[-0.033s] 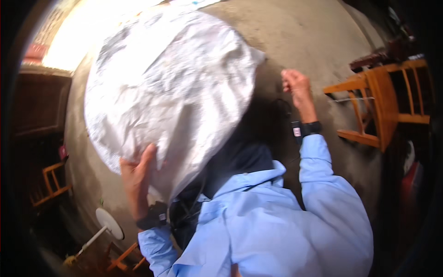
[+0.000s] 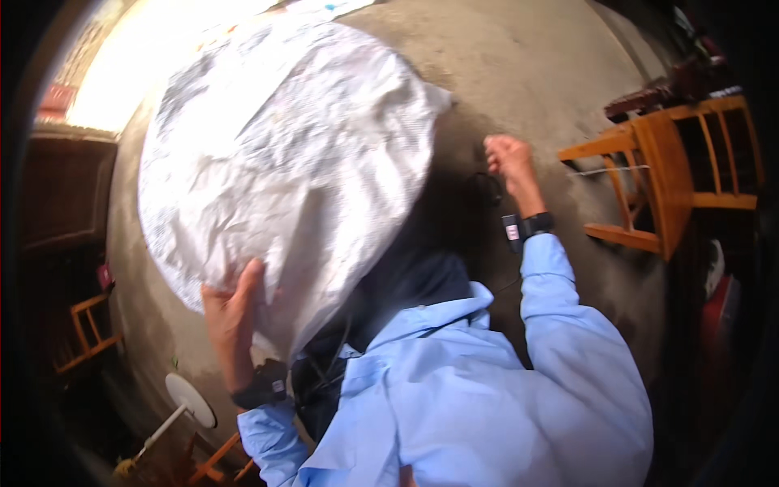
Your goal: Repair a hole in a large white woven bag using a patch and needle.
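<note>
A large white woven sack (image 2: pixel 284 154), crumpled and bulging, fills the upper left and stands on a concrete floor (image 2: pixel 527 73). My left hand (image 2: pixel 231 316) presses against the sack's lower edge and grips its fabric. My right hand (image 2: pixel 507 158) is raised to the right of the sack, fingers curled into a fist. A thin dark cord (image 2: pixel 487 191) loops just below that fist; whether the hand holds it is unclear. Both arms wear light blue sleeves and black wrist bands. Dark fabric (image 2: pixel 414 284) lies between the sack and my chest.
An orange wooden chair frame (image 2: pixel 649 170) stands at the right, with dark clutter behind it. More orange wooden frames are at the left edge (image 2: pixel 85 329) and bottom left (image 2: pixel 215 463). A white round disc on a stick (image 2: pixel 191 402) lies near the lower left.
</note>
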### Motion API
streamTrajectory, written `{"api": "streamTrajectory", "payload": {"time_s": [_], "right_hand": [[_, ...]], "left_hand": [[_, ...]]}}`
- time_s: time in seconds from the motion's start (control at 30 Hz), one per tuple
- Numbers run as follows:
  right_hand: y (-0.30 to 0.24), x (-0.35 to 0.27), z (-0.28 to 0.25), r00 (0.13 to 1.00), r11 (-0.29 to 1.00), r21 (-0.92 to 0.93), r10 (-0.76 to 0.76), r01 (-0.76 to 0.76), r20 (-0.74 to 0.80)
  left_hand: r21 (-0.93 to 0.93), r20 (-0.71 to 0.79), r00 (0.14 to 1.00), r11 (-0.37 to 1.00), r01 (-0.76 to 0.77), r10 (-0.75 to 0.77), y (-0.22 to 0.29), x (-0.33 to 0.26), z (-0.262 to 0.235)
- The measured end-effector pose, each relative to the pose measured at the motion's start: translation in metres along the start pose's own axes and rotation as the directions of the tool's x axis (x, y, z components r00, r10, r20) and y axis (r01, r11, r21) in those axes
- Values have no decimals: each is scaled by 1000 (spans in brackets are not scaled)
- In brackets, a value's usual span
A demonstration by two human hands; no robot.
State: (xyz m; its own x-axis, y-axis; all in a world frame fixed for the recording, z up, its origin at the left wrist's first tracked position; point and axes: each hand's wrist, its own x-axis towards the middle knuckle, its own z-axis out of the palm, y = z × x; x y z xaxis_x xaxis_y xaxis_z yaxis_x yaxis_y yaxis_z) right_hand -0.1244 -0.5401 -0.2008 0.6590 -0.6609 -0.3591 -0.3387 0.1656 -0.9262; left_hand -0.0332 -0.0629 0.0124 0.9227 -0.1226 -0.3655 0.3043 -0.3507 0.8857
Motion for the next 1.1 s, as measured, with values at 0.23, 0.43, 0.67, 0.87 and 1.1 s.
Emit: {"api": "streamTrajectory", "payload": {"time_s": [0.23,0.43,0.67,0.87,1.1], "right_hand": [[164,17,-42,986,738,-672,-65,-56,-154],[198,25,-40,988,519,-842,-122,146,96],[181,20,-8,999,384,-923,20,-40,-35],[188,13,-34,973,739,-641,226,-205,-51],[24,-89,-20,962,907,-331,-212,260,172]], "left_hand": [[-39,21,1000,999,24,-24,10,-1,0],[-244,50,999,970,9,3,31,1,10],[-463,51,996,885,-46,78,34,-10,8],[-583,135,981,812,-36,140,35,-1,22],[-680,109,989,734,-1,102,38,2,28]]}}
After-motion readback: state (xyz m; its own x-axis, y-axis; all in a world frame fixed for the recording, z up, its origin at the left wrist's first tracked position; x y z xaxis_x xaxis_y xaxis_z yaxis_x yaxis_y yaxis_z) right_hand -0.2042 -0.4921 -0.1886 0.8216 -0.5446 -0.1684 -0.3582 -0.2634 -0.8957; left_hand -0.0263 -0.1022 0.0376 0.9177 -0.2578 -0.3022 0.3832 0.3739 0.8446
